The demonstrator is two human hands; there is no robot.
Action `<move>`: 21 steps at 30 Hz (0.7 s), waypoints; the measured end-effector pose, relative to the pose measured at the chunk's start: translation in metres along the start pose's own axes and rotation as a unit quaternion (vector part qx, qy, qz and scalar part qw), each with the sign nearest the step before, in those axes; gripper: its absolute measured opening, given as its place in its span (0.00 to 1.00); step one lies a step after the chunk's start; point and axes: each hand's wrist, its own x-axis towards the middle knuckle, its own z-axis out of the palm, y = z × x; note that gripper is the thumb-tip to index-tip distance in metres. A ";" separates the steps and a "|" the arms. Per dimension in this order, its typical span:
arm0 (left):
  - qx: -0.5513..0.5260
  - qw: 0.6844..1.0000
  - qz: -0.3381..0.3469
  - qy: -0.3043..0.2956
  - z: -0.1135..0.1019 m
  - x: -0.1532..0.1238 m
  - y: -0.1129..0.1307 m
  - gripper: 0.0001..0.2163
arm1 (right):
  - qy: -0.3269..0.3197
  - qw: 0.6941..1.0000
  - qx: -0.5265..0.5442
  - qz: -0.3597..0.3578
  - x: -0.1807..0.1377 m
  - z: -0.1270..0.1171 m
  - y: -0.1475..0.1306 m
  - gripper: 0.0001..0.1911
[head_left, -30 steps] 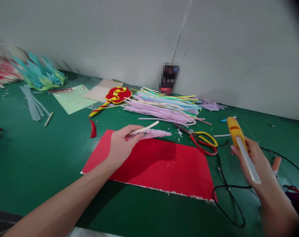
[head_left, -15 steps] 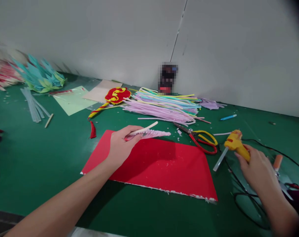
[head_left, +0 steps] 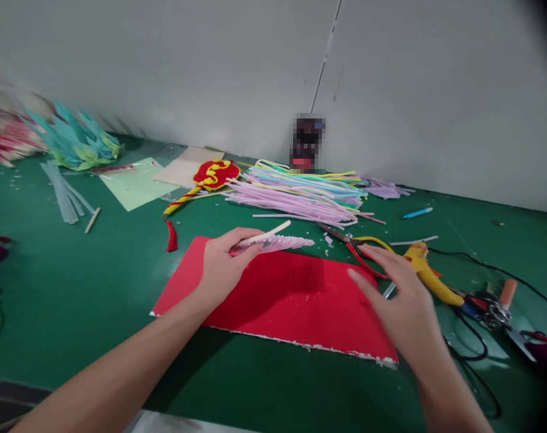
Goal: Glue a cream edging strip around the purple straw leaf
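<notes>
Red is the sheet (head_left: pixel 291 300) that lies flat in the middle of the green table (head_left: pixel 74 288), and both hands are over it in the head view. The left hand (head_left: pixel 221 264) is at the far left corner, its fingers pinched on a pink fan (head_left: pixel 286 243) of folded paper with a pale stick (head_left: pixel 264 236) along its top; the fan points to the right, just above the sheet. What has changed is on the right: a second ago the right hand (head_left: pixel 402 294) held the glue gun (head_left: pixel 429 278), and now the gun lies on the table just beside the sheet's right end, with its cable (head_left: pixel 481 264) running away behind it. The right hand holds nothing, fingers spread and loose, above the sheet's right end and over the handles of the scissors (head_left: pixel 334 233), so I judge gluing is paused and this hand is free. The sheet's near edge looks ragged and white. The table is bare left of the sheet, while the right side is crowded with cable and small tools, and a pile of pastel straws (head_left: pixel 300 195) lies behind.
</notes>
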 end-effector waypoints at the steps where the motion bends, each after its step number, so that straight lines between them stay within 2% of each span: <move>1: -0.015 1.000 -0.006 0.005 0.000 0.000 0.001 0.07 | -0.010 1.000 0.026 0.006 0.003 0.007 -0.013 0.20; 4: -0.083 0.996 -0.036 0.016 -0.001 0.001 0.005 0.05 | -0.027 0.996 0.079 0.018 0.013 0.022 -0.039 0.27; 6: -0.137 0.989 -0.058 0.015 0.000 0.002 0.007 0.04 | -0.042 0.993 0.113 0.015 0.020 0.027 -0.047 0.26; 9: -0.198 0.976 -0.088 0.009 0.003 0.002 0.005 0.06 | -0.059 0.987 0.152 -0.007 0.027 0.030 -0.047 0.14; 13: -0.213 0.970 -0.114 -0.022 0.004 0.003 0.001 0.07 | -0.039 0.988 0.149 -0.019 0.032 0.030 -0.039 0.01; 15: -0.198 0.974 -0.092 -0.051 0.002 0.005 0.001 0.07 | -0.014 0.993 0.113 -0.033 0.032 0.030 -0.033 0.01; 18: -0.164 0.979 0.002 -0.119 -0.004 0.009 0.000 0.04 | 0.025 0.997 0.031 -0.071 0.029 0.031 -0.024 0.04; 21: -0.119 0.970 0.083 -0.193 -0.009 0.011 -0.005 0.03 | 0.000 0.994 -0.019 -0.111 0.021 0.034 -0.015 0.07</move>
